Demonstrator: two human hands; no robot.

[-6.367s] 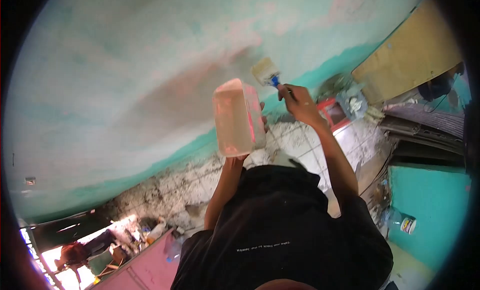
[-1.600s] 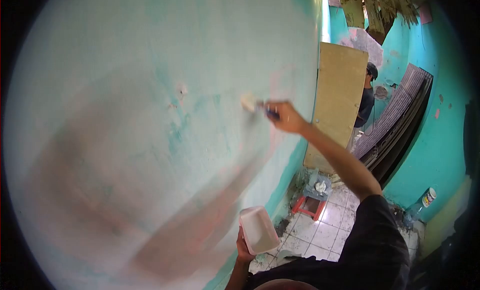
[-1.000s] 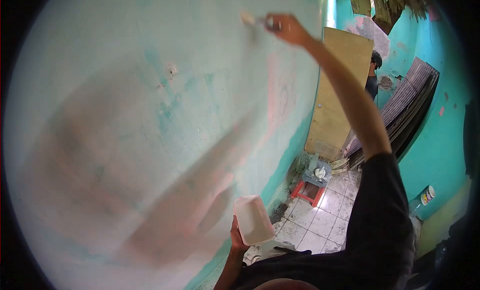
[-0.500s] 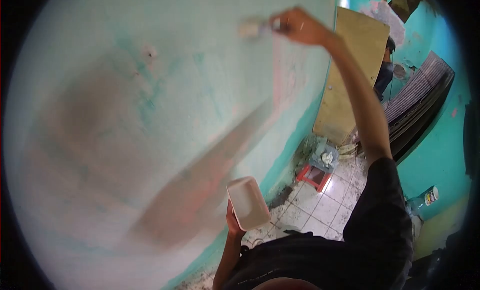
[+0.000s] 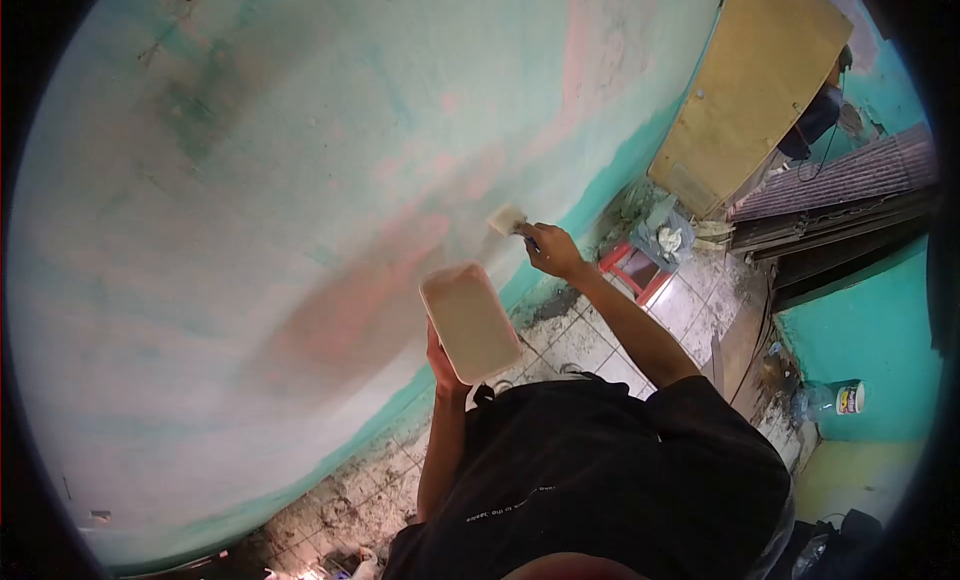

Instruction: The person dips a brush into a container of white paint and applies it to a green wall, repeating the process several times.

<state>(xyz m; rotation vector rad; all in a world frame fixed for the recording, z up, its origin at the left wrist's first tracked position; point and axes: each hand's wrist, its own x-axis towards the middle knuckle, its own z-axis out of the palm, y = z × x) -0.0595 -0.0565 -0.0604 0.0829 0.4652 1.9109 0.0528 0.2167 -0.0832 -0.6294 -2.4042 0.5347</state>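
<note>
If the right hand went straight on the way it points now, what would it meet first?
Most likely the wall: the right hand points towards it, with the brush leading. The brush looks close to it, though whether they touch is unclear here.

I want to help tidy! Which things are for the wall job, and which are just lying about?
For the job: brush in right hand, tub in left hand, wall.
Probably just lying about: red stool, yellow board, ridged sheets.

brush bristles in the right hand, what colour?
The bristles are pale cream; best seen in the head view, the only one.
</note>
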